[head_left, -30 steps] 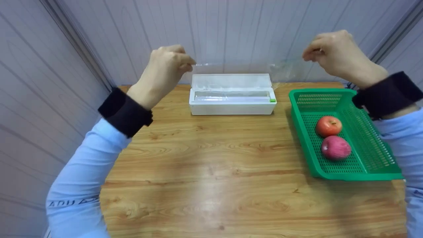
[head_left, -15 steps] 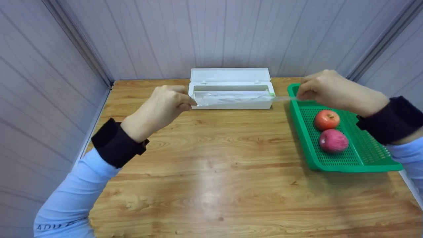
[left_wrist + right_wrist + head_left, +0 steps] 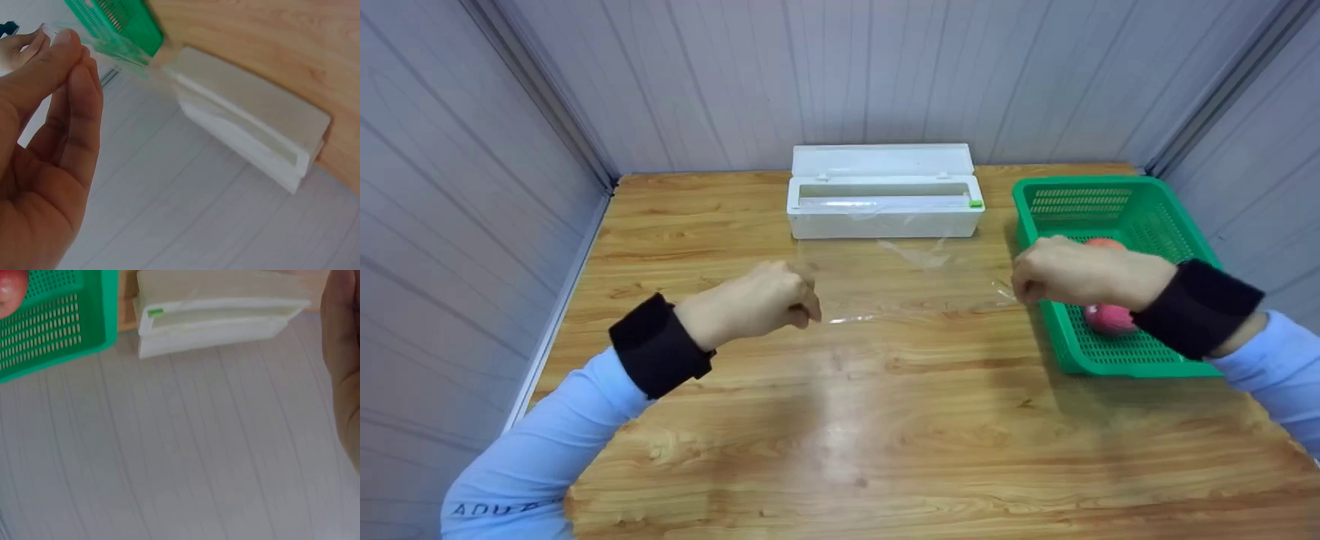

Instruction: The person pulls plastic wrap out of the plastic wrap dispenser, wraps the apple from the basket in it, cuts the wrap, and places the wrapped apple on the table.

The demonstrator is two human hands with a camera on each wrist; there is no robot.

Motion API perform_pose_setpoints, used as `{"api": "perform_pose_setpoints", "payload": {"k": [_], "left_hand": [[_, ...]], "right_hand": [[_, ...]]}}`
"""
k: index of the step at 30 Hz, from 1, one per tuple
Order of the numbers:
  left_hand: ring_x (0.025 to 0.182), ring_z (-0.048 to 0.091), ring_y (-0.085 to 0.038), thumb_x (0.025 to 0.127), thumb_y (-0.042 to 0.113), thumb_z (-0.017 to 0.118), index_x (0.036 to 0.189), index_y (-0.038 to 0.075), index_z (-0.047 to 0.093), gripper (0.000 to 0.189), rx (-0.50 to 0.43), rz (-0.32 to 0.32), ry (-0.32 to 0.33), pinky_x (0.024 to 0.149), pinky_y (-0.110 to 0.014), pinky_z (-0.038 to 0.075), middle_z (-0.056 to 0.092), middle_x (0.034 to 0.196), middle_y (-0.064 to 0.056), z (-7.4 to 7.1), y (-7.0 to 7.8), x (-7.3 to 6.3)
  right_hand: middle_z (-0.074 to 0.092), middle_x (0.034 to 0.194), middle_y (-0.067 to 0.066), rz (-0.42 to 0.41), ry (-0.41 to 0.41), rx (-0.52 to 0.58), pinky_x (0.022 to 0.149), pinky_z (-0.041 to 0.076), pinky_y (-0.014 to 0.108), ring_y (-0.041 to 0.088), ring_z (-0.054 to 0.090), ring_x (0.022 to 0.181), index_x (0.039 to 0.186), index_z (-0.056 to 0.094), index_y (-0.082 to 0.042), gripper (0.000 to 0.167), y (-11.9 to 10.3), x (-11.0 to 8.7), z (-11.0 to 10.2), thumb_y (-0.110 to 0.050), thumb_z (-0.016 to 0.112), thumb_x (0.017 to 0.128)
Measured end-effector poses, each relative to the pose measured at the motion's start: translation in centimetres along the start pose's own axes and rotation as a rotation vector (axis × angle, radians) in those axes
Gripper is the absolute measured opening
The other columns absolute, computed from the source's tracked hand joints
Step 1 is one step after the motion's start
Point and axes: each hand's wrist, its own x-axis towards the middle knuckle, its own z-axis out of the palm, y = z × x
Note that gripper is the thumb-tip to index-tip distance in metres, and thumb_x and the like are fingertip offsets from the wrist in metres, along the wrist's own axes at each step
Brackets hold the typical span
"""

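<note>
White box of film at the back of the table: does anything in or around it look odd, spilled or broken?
Nothing looks spilled or broken. The white rectangular plastic box stands upright, its white lid open. Only the transparent plastic film in front looks slightly odd: whitish streaks near the box, perhaps creases or glare.

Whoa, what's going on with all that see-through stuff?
The left hand and the right hand are holding up a sheet of clear film between them, one side each, above the wooden table. The film seems to lead back to the white box, which sits with its lid open. On the right, a pink-red fruit and an orange-red fruit lie in a green basket, partly hidden behind the right hand.
</note>
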Motion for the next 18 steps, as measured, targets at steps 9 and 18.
{"api": "perform_pose_setpoints", "payload": {"k": [9, 18], "left_hand": [[0.081, 0.065, -0.019, 0.073, -0.002, 0.07, 0.084, 0.003, 0.072, 0.013, -0.082, -0.05, -0.253, 0.073, -0.024, 0.053, 0.07, 0.084, -0.007, 4.2, -0.9, 0.9], [0.082, 0.065, -0.018, 0.071, 0.002, 0.071, 0.084, 0.007, 0.074, 0.014, -0.033, -0.11, -0.458, 0.074, -0.024, 0.051, 0.072, 0.084, -0.003, 8.1, -1.8, 2.0]], "right_hand": [[0.025, 0.056, -0.01, 0.056, -0.196, 0.045, 0.046, 0.017, 0.017, 0.005, 0.023, 0.051, 0.054, 0.04, -0.012, 0.03, -0.3, 1.2, 4.0, 0.016, 0.046, 0.059], [0.031, 0.055, -0.01, 0.056, -0.334, 0.086, 0.046, 0.022, 0.015, 0.005, 0.028, 0.051, 0.055, 0.05, -0.009, 0.02, -0.1, 2.5, 7.9, 0.01, 0.051, 0.06]]}}
